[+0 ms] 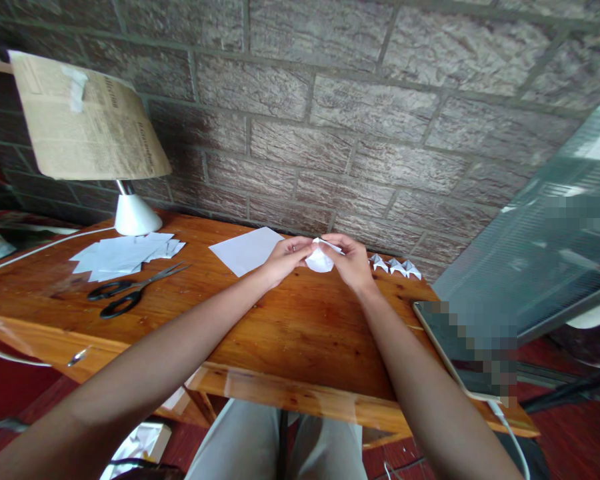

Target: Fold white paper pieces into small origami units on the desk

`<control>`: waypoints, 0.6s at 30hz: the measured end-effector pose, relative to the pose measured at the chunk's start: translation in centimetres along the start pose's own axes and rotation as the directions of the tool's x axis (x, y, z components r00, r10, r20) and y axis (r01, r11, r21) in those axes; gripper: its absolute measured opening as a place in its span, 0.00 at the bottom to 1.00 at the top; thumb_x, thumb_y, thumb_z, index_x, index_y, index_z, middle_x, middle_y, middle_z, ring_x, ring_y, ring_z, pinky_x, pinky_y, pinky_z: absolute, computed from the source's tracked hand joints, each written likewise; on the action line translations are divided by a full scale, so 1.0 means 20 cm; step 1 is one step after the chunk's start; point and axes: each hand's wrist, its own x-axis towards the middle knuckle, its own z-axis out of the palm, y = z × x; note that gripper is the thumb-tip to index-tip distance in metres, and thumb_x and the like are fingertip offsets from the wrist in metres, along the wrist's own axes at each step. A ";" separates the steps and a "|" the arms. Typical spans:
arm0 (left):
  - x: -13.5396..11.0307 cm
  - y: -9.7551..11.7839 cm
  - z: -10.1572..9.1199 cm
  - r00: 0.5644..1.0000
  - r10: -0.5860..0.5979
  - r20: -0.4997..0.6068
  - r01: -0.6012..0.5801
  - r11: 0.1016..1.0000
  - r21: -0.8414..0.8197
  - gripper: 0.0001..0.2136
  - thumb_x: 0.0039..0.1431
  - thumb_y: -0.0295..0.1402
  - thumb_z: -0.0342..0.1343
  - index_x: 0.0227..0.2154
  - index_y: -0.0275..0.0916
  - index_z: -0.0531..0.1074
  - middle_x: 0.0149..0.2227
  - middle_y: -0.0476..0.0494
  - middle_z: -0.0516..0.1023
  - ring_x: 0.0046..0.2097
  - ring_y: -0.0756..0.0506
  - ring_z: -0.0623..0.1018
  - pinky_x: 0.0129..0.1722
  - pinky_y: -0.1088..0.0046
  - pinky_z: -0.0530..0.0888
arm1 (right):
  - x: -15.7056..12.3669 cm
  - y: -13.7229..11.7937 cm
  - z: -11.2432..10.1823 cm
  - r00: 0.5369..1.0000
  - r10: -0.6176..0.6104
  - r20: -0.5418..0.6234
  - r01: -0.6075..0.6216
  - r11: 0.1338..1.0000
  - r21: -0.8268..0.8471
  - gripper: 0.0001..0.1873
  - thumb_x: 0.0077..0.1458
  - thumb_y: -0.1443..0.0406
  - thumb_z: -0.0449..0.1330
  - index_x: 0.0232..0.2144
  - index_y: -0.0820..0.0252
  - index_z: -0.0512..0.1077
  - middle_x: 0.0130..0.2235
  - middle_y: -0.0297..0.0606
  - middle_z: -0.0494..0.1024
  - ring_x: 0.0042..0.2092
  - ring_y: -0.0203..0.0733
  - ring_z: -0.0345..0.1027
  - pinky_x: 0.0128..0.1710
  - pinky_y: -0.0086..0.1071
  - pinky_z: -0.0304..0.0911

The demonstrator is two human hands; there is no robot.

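A small piece of folded white paper (321,261) is held up between both hands over the back middle of the wooden table. My left hand (287,259) pinches its left edge, and a ring shows on one finger. On the other side my right hand (349,260) grips it with the thumb across the front. The fingertips behind the paper are partly hidden. Just left of my left hand lies a flat white sheet (245,250). Several folded white paper shapes (395,266) stand in a row to the right of my right hand.
Black-handled scissors (130,291) lie partly spread at the left, near a stack of cut white papers (125,255). Behind them stands a lamp (137,213) with a newsprint shade. A tablet (455,347) with a cable lies along the right edge. A stone-patterned wall (300,133) closes off the back.
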 end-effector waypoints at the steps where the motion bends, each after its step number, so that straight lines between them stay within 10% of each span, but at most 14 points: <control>1: 0.00 0.00 0.00 1.000 0.000 0.008 0.000 1.000 -0.022 0.18 0.42 0.42 0.69 0.35 0.36 0.78 0.34 0.44 0.79 0.37 0.48 0.77 0.41 0.69 0.73 | 0.00 0.00 0.00 1.000 -0.008 0.001 0.008 1.000 -0.009 0.18 0.46 0.54 0.67 0.36 0.59 0.76 0.40 0.40 0.80 0.42 0.43 0.74 0.45 0.36 0.68; 18: 0.01 -0.02 0.00 1.000 -0.004 0.021 0.006 0.997 -0.081 0.18 0.48 0.46 0.65 0.34 0.35 0.78 0.35 0.43 0.79 0.38 0.47 0.77 0.42 0.69 0.73 | 0.01 0.02 0.00 0.999 0.028 -0.033 -0.028 1.000 0.000 0.20 0.44 0.55 0.67 0.38 0.59 0.76 0.43 0.41 0.80 0.44 0.44 0.73 0.45 0.37 0.68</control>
